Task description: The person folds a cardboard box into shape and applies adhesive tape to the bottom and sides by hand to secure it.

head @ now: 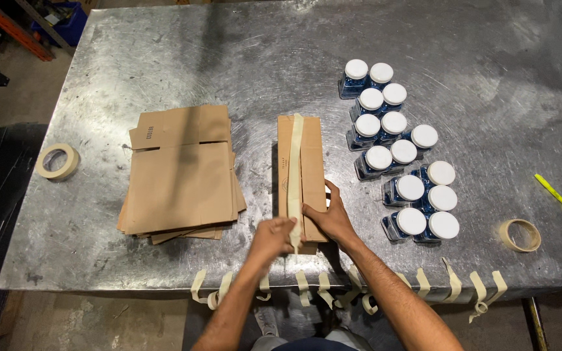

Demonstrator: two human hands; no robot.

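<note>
You get bright overhead light, soft glare on the scratched metal table (131, 39), dim floor edges, slight wide-angle bending, focus sharp throughout.

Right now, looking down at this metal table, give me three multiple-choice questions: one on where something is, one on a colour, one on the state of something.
1. Where does the stack of flat cardboard lie, seen from the camera?
A. Left of the taped box
B. Right of the jars
C. On the floor

2. What colour are the jar lids?
A. Red
B. White
C. Black

3. What is the state of the box under the hands?
A. Open and filled with jars
B. Crushed flat
C. Closed, with a tape strip along its seam

Answers: 1 A, the stack sits left of the box on the table. 2 B, every lid shows white above blue contents. 3 C, the tape strip runs the length of the box, and the left hand and right hand press on its near end.
</note>
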